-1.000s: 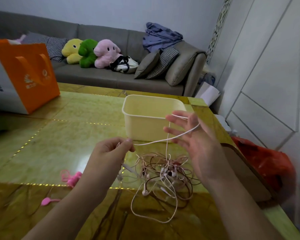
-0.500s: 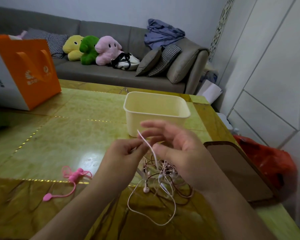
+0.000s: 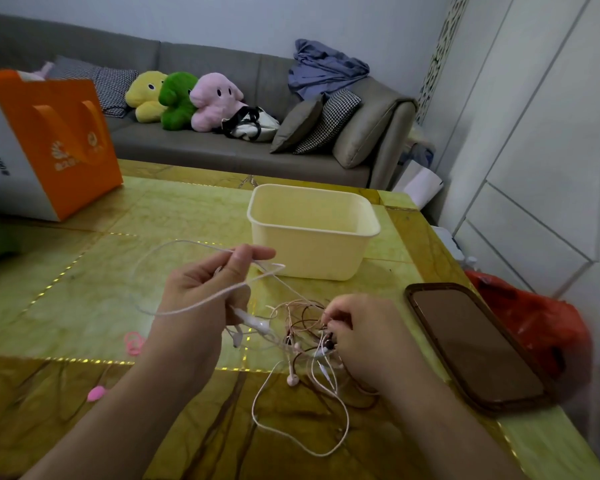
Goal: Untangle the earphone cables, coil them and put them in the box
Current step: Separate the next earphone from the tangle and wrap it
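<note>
- Two hands are on the job: my left hand is raised a little off the counter with its fingers curled round a white cable, which loops out wide to the left and comes back through my grip.
- My right hand is low, down on the tangle of earphone cables, with its fingertips pinching into the knot; which strand they have I cannot tell.
- From my left hand the white cable runs down and to the right, past its inline remote, straight into the tangle, so its long axis lies on a slant from upper left to lower right, between my two hands.
- That slant is what counts, I think: to free this strand, the pull should go up and left, away from the knot, while my right hand pins or loosens the rest.
- More slack from the tangle trails toward me in one long pale loop on the counter.
- Beyond both hands stands the yellow box, nothing showing inside it; my left hand is the nearer to it, just short of its front left corner.
- Nothing is coiled yet, so I judge the task is at its start.
- Beside my right hand a dark tray lies apart from the cables.
</note>
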{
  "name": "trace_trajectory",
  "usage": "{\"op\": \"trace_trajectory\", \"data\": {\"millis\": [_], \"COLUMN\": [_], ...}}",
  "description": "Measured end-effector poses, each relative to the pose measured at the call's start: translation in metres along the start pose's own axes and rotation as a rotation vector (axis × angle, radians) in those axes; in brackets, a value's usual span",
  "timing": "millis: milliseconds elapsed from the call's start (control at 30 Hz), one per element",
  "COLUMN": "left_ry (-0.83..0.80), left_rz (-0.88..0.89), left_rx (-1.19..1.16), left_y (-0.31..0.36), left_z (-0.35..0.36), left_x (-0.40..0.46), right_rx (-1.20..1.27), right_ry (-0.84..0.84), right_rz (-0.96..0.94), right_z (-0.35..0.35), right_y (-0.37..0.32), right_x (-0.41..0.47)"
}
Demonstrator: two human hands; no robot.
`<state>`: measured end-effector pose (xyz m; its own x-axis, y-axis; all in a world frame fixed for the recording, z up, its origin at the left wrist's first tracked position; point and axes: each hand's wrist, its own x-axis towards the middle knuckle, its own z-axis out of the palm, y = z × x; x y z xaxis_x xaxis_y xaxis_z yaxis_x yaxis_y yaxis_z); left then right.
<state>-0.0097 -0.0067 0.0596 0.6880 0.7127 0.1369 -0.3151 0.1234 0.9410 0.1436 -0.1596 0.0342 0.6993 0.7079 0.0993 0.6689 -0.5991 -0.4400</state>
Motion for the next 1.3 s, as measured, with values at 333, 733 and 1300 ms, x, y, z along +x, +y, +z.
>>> {"op": "trace_trajectory", "data": {"millis": [333, 733, 1300], "left_ry": [0.042, -0.149, 0.006], "left_rz": [-0.022, 0.023, 0.048], "left_rx": [0.339, 0.598, 0.907], "left_y": [-0.008, -0.022, -0.055], "left_z": [-0.002, 0.019, 0.033], "left_x": [0.001, -0.008, 0.003], "right_rx": [0.341, 0.598, 0.694], "right_ry": [0.281, 0.146, -0.195], "right_rz": [0.001, -0.046, -0.137], "right_z": [-0.012, -0.033, -0.034], "right_y": [-0.004, -0.022, -0.018], "right_x": [-0.001, -0.009, -0.011]}}
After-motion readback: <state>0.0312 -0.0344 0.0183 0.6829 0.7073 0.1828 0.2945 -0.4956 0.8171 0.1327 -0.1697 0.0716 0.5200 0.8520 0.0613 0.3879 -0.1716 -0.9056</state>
